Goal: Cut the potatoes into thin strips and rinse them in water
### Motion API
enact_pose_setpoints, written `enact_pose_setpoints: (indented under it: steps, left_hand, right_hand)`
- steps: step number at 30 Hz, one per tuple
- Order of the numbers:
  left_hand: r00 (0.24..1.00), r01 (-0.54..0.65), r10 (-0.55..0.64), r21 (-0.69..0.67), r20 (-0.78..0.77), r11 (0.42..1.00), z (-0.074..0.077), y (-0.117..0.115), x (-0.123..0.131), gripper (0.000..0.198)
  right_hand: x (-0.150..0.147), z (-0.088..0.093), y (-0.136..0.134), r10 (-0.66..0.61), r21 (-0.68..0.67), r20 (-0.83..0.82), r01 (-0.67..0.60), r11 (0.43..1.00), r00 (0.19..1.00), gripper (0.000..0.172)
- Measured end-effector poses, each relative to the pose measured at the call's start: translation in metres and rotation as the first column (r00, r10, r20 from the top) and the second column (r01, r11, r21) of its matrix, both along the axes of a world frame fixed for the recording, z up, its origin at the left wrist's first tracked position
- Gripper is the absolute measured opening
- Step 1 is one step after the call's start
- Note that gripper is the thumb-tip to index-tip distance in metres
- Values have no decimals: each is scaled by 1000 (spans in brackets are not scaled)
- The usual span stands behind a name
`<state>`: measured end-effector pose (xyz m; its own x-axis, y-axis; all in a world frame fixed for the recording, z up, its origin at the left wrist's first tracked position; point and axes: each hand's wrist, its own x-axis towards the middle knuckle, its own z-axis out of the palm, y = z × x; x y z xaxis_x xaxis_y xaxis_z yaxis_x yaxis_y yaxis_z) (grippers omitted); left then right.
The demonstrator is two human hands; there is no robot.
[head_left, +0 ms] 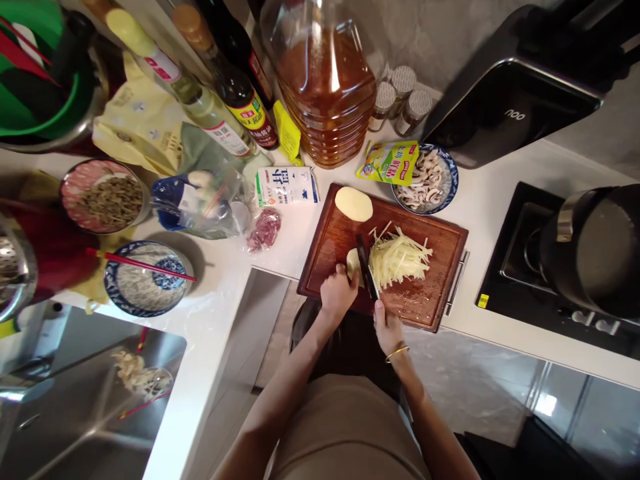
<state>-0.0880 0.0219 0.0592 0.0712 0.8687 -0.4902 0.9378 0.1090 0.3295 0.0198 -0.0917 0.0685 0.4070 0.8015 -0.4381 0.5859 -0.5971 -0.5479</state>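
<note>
A dark wooden cutting board lies on the white counter. My left hand is curled over a piece of peeled potato at the board's near left. My right hand, with a gold bangle at the wrist, grips the handle of a black knife whose blade rests against that potato piece. A pile of thin potato strips lies just right of the blade. A peeled potato half sits at the board's far edge.
A blue-rimmed plate of sliced mushrooms and a yellow packet lie behind the board. A big oil jug, sauce bottles, a salt bag, bowls with chopsticks stand left. A dark pot sits on the cooktop right; a sink lower left.
</note>
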Motion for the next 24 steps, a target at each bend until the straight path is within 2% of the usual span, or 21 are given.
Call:
enact_pose_setpoints:
  steps: [6,8,10,12,14,19,24]
  left_hand:
    - [1000,-5,7,-88,20,996,0,-6,5,32]
    - [999,-23,23,-20,32,1000,-4,-5,2,31]
    - [999,-31,26,129,36,991,-9,-4,0,30]
    - [999,-38,34,280,19,959,-17,-3,1,28]
    - [998,-53,61,365,-10,929,-25,-2,6,27]
    - [995,-80,100,441,-21,894,-42,-4,19,25]
    - [996,-56,81,450,-35,891,-47,-8,20,25]
  right_hand:
    - [26,5,13,116,-161,-84,-129,978,990,63]
    - [31,7,13,123,-163,-87,-136,977,989,62]
    - [32,10,12,119,-140,-87,-131,981,989,60]
    - [31,13,9,119,-126,-92,-130,983,989,60]
    - [28,15,7,127,-118,-92,-138,983,988,60]
    - [24,14,5,168,-92,-53,-172,981,984,62]
    - [25,11,4,214,-47,42,-212,976,976,64]
